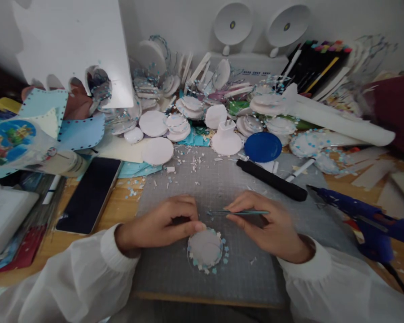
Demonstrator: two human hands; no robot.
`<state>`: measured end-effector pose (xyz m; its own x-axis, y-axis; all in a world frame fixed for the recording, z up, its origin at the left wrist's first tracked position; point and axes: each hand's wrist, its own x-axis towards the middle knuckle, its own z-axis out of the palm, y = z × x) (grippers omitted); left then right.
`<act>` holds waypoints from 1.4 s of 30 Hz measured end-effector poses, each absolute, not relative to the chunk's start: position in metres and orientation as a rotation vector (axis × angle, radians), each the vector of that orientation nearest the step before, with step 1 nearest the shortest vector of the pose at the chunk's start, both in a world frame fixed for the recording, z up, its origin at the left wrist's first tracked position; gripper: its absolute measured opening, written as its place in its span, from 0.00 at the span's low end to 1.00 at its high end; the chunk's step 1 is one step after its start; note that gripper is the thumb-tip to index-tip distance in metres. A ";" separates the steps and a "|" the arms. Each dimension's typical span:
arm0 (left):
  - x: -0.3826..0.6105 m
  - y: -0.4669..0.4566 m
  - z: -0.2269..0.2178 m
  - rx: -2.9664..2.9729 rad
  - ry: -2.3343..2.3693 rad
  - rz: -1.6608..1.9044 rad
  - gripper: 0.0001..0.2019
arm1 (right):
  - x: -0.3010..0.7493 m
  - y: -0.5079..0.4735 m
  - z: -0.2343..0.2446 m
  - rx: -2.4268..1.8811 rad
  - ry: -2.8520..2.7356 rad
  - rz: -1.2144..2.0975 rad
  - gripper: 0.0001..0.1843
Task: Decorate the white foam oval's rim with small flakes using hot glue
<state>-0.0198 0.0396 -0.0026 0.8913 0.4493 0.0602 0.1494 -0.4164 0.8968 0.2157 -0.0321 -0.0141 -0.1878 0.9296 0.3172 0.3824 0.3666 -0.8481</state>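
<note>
A white round disc (206, 247) rimmed with small pale blue and cream stars lies on the grey cutting mat (168, 273). My left hand (168, 220) is at its upper left edge, thumb and fingers closed together at the rim; whatever they pinch is too small to make out. A slim pair of tweezers (247, 212) is pinched between the thumb and fingers of my right hand (265, 224). Its tips point left, above the disc and apart from it. A loose strand of tiny stars (226, 253) curves along the disc's right side.
A black pen-like tool (272, 179), a blue round lid (263, 146) and a blue glue gun (366, 215) lie to the right. At left rests a dark phone (90, 195). White discs (154, 123) and star garlands crowd the back, before a two-headed lamp (233, 24). White scraps dot the mat.
</note>
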 end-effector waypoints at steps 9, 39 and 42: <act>-0.022 0.045 0.005 1.759 0.618 0.372 0.23 | 0.212 -0.033 -0.013 -1.145 -1.824 0.742 0.07; -0.015 0.038 -0.003 1.530 0.663 0.524 0.02 | 0.191 -0.035 -0.013 -1.079 -0.710 1.420 0.08; -0.015 0.038 -0.003 1.533 0.667 0.532 0.03 | 0.192 -0.036 -0.014 -1.073 -0.741 1.408 0.08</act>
